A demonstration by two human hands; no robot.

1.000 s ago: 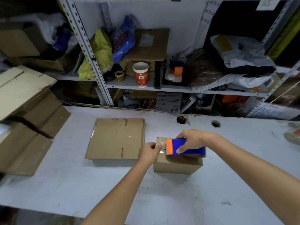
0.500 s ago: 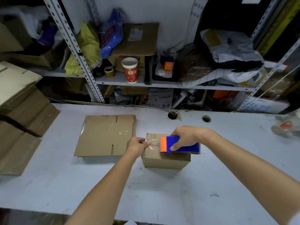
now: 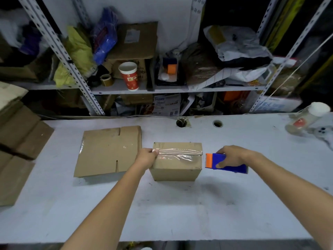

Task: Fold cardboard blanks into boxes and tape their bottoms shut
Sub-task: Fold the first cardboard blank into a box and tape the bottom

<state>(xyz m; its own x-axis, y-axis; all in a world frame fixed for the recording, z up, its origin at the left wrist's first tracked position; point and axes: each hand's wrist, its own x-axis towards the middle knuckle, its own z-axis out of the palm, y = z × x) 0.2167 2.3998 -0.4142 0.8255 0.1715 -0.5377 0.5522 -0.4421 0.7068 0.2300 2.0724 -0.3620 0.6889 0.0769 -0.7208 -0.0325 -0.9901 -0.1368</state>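
The blue-and-orange tape dispenser has crossed the cardboard box on the table to its 3 o'clock side, clamped in the right hand, while the left hand pinches the clear tape at 9 o'clock; the strip likely needs cutting taut, then smoothing flat.

White table, cluttered metal shelving

A small brown box stands on the counter, clear tape stretched along its top seam. A flat blank lies just left of it, a blue-and-orange tape dispenser just right.
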